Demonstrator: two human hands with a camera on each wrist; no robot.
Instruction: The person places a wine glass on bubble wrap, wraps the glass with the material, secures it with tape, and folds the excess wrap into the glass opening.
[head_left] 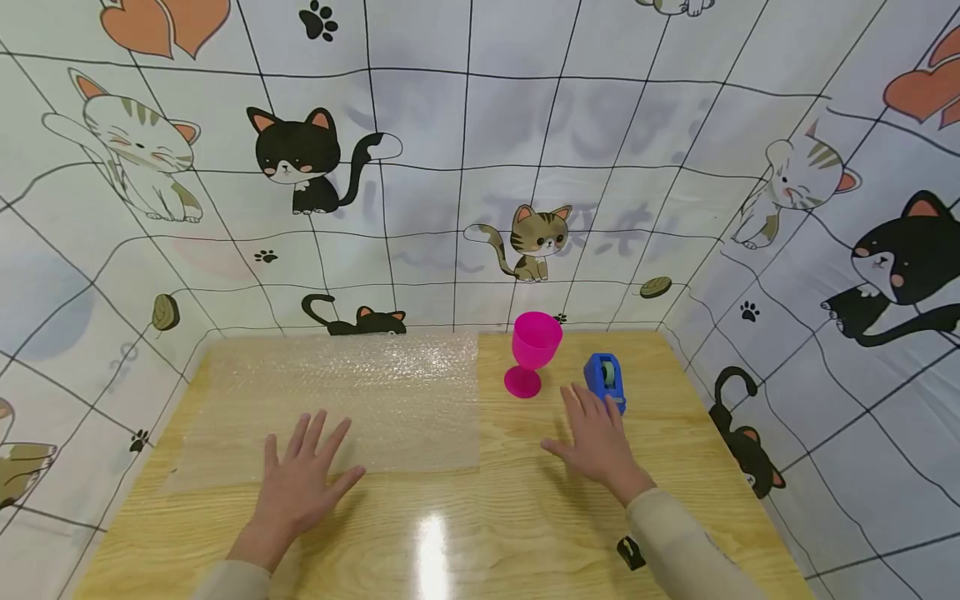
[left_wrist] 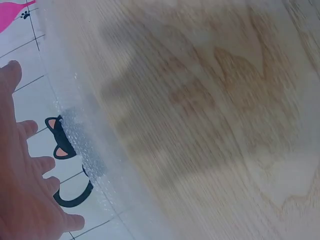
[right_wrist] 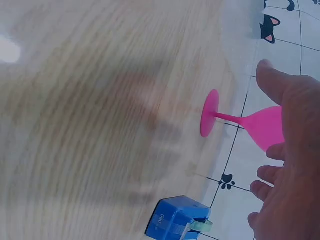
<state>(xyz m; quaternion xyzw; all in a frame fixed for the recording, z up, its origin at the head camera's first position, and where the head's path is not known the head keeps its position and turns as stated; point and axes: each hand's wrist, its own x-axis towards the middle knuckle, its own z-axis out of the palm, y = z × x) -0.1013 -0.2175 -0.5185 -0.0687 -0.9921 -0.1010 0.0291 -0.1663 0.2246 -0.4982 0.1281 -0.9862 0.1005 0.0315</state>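
My left hand [head_left: 300,483] has its fingers spread over the near edge of a sheet of clear bubble wrap [head_left: 345,417] that lies flat on the table; whether it touches the sheet I cannot tell. To the right, my right hand [head_left: 595,437] is held palm down with straight, parted fingers and nothing in it. Just beyond that hand a blue tape dispenser [head_left: 604,379] with a pale green roll sits on the wood, partly behind the fingertips. A bright pink goblet [head_left: 536,340] stands upright left of the dispenser; the right wrist view shows its stem and round foot [right_wrist: 210,113].
The wooden table [head_left: 510,533] meets a white cat-print cloth [head_left: 427,167] at the back and both sides. A small black object [head_left: 631,552] lies beside the right sleeve [head_left: 686,546]. Light glares off the table's front middle.
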